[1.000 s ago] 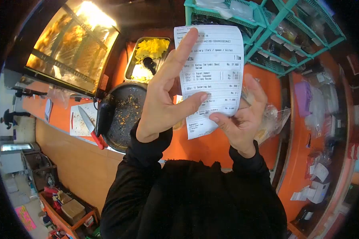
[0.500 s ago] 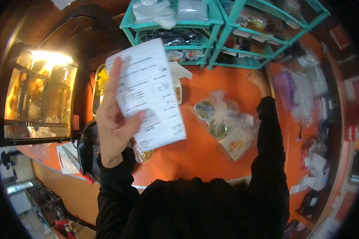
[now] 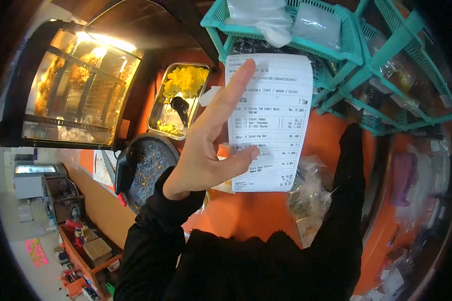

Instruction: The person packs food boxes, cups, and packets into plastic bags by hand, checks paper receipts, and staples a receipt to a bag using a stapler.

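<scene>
My left hand [image 3: 201, 160] holds up a long white printed receipt [image 3: 278, 125], with the thumb in front and the index finger stretched along its left side. The black right sleeve [image 3: 344, 185] reaches forward toward the teal plastic basket rack [image 3: 281, 32]. My right hand is hidden beyond the cuff, so its fingers do not show. Beside the right forearm, a clear plastic bag [image 3: 311, 188] with green contents lies on the orange counter [image 3: 236, 213], partly covered by the receipt.
At left stands a lit glass display cabinet [image 3: 80, 90] with browned food. Near it are a metal tray [image 3: 158, 113] of yellow food with a black-handled utensil, and a dark stone mortar [image 3: 148, 170]. More plastic bags [image 3: 419, 175] lie along the right side.
The view has turned, and the receipt now stands more upright and faces me more squarely. My right hand, seen on the counter earlier, has gone out of sight by the rack.
</scene>
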A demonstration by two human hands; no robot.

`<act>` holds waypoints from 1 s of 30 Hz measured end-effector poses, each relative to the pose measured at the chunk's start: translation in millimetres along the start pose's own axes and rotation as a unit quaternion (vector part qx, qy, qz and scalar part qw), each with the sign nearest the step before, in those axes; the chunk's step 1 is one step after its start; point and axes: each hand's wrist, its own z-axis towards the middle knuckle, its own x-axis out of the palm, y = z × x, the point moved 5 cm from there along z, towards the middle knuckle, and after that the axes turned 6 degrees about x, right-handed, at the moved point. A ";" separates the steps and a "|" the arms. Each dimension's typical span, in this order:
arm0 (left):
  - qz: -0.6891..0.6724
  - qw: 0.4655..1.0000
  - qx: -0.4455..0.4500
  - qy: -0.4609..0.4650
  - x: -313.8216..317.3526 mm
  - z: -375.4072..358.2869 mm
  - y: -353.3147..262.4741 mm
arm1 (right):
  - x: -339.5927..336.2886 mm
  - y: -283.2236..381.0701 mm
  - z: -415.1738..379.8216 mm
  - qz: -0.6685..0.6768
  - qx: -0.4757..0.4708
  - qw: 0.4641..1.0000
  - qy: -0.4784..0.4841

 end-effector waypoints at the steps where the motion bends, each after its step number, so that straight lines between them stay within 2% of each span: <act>1: -0.002 1.000 -0.003 0.000 0.1 -0.4 1.3 | -1.5 -7.2 -0.5 -0.002 0.006 1.000 -0.028; 6: 0.016 0.999 0.021 0.019 4.6 -4.5 -6.5 | -27.7 -52.3 -17.5 0.004 0.019 0.987 -0.159; 7: 0.012 0.999 0.023 0.021 4.5 -5.7 -8.4 | -32.8 -57.6 -21.9 -0.004 0.019 0.986 -0.166; 9: 0.062 0.997 0.031 0.033 4.3 -9.8 -13.2 | -43.7 -58.3 -34.2 -0.064 0.022 0.992 -0.103; 10: 0.061 0.997 0.034 0.034 5.4 -11.8 -15.8 | -60.4 -51.8 -45.6 -0.065 0.023 0.992 -0.106; 12: 0.010 0.999 0.039 0.021 4.4 -16.4 -22.2 | -105.7 -36.6 -71.2 0.071 0.012 0.980 -0.183; 13: 0.009 0.999 0.042 0.019 1.3 -19.0 -24.7 | -121.4 -33.7 -79.1 0.071 0.009 0.980 -0.185; 15: 0.036 0.997 0.064 0.010 -6.8 -24.8 -29.7 | -136.3 -27.0 -87.4 0.127 0.010 0.991 -0.051; 16: 0.035 0.997 0.063 0.006 -12.7 -28.6 -34.4 | -147.9 -20.1 -90.2 0.125 0.006 0.991 -0.050; 18: 0.119 0.986 0.067 -0.101 -38.7 -39.0 -48.4 | -160.8 9.1 -109.1 0.177 -0.151 0.962 0.142; 20: 0.153 0.956 0.147 -0.200 -68.1 -49.1 -63.8 | -237.7 104.6 -167.3 0.322 -0.191 0.884 0.282; 21: 0.149 0.954 0.149 -0.214 -76.7 -53.9 -68.3 | -252.8 142.2 -187.5 0.370 -0.268 0.852 0.257; 22: 0.146 0.950 0.154 -0.228 -84.2 -57.1 -72.4 | -266.8 180.7 -207.2 0.319 -0.321 0.870 0.195; 23: 0.143 0.951 0.155 -0.224 -87.0 -59.3 -73.4 | -258.1 211.1 -216.8 0.299 -0.330 0.871 0.208; 24: 0.171 0.945 0.143 -0.238 -90.4 -63.7 -73.6 | -246.8 240.3 -227.3 0.324 -0.368 0.861 0.136; 26: 0.197 0.940 0.135 -0.244 -96.4 -70.6 -73.6 | -220.7 289.7 -238.8 0.278 -0.502 0.816 -0.066; 28: 0.250 0.929 0.109 -0.249 -101.2 -73.3 -69.5 | -174.5 332.6 -231.2 0.181 -0.507 0.841 -0.053; 30: 0.245 0.935 0.107 -0.232 -103.9 -74.6 -62.4 | -167.6 338.1 -223.7 0.207 -0.477 0.837 0.169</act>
